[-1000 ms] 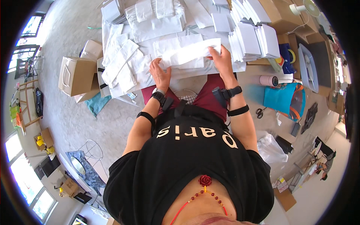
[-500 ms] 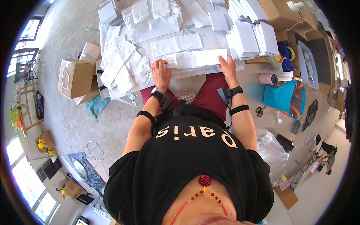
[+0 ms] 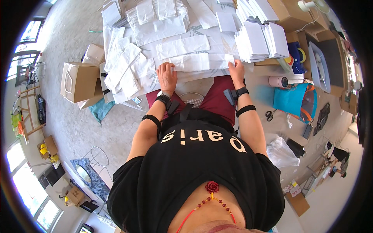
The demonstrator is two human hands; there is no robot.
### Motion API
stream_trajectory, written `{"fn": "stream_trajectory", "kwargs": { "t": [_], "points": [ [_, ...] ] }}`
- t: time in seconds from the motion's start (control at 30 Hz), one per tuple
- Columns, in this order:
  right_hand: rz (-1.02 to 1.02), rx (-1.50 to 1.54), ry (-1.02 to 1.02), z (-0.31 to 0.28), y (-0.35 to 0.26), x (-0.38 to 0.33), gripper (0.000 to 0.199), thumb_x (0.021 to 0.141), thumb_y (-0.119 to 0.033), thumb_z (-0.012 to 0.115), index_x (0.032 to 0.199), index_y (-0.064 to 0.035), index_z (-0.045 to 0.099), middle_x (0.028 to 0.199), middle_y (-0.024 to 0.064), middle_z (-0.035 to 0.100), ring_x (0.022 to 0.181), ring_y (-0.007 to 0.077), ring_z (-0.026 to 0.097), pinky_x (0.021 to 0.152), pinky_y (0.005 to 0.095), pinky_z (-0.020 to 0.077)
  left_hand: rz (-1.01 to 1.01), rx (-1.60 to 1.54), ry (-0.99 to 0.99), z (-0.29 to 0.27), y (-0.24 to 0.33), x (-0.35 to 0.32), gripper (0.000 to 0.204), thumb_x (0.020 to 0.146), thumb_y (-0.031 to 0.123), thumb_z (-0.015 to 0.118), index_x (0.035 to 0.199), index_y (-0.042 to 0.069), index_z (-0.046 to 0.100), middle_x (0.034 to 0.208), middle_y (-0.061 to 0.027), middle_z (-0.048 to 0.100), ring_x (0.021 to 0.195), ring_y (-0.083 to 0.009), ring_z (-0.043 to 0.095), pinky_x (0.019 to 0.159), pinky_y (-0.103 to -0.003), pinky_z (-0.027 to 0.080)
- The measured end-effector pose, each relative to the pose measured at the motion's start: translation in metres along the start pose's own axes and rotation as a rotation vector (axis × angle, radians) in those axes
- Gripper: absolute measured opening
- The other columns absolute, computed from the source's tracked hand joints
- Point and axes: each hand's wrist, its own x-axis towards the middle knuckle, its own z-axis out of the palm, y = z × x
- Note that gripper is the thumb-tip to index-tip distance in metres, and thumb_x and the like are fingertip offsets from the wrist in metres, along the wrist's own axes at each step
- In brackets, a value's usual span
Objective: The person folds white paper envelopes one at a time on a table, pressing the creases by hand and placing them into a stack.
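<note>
A long folded strip of thin white sheet (image 3: 202, 62) lies along the near edge of the table, in front of my lap. The right hand (image 3: 237, 73) pinches its right end between thumb and fingers. At the other end, my left hand (image 3: 167, 75) has its fingers bent over the strip, with the fingertips closed on its left part. Just beyond it lies a second flat white folded piece (image 3: 182, 46). Several more white folded pieces (image 3: 124, 70) overlap in a loose heap to the left.
Stacks of white folded sheets (image 3: 254, 40) stand at the table's right, with a white pad (image 3: 226, 22) beside them. More white pieces (image 3: 159, 27) are piled at the back. Cardboard boxes (image 3: 79, 81) sit on the floor at left; a turquoise bag (image 3: 287, 99) is at right.
My right hand has shifted slightly right and down. The strip's smooth bright right part now looks creased and folded over, and its upper edge sits lower. My left hand has hardly moved.
</note>
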Motion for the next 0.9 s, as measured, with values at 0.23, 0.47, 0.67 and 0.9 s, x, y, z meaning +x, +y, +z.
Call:
{"fn": "stream_trajectory", "kwargs": {
  "t": [0.23, 0.47, 0.67, 0.9],
  "points": [
    [-0.607, -0.088, 0.169, 0.008, -0.107, -0.038, 0.038, 0.085, -0.004, 0.071, 0.119, -0.0034, 0.056, 0.115, 0.0187, 0.059, 0.111, 0.0390, 0.059, 0.092, 0.0475, 0.0504, -0.003, 0.004, -0.007, -0.003, -0.001, -0.001, 0.033, 0.074, 0.002, 0.069, 0.105, 0.012, 0.062, 0.112, -0.0088, 0.060, 0.112, -0.0322, 0.055, 0.097, -0.045, 0.040],
    [-0.654, 0.051, -0.325, 0.070, -0.139, -0.058, 0.023, 0.087, -0.004, 0.071, 0.108, -0.0068, 0.063, 0.105, 0.0134, 0.063, 0.100, 0.0362, 0.063, 0.086, 0.0439, 0.0520, -0.015, 0.020, -0.004, -0.002, 0.000, 0.000, 0.031, 0.074, 0.003, 0.069, 0.103, 0.012, 0.062, 0.112, -0.0083, 0.060, 0.111, -0.0317, 0.055, 0.097, -0.045, 0.040],
    [-0.635, 0.024, -0.332, 0.082, -0.127, -0.056, 0.029, 0.085, -0.008, 0.076, 0.112, -0.0098, 0.065, 0.106, 0.0107, 0.064, 0.098, 0.0326, 0.065, 0.086, 0.0427, 0.0526, -0.209, -0.198, 0.066, -0.002, -0.001, 0.003, 0.024, 0.079, -0.002, 0.068, 0.101, 0.005, 0.064, 0.099, -0.0108, 0.064, 0.095, -0.0287, 0.062, 0.087, -0.041, 0.049],
    [-0.621, -0.042, -0.356, 0.079, -0.131, -0.061, 0.045, 0.080, -0.017, 0.083, 0.123, -0.0159, 0.070, 0.102, 0.0081, 0.061, 0.103, 0.0297, 0.062, 0.091, 0.0411, 0.0511, -0.639, -0.866, 0.149, -0.005, 0.005, 0.002, 0.018, 0.099, 0.010, 0.067, 0.112, -0.001, 0.060, 0.101, -0.0055, 0.071, 0.087, -0.0103, 0.063, 0.080, -0.028, 0.051]
  ]
}}
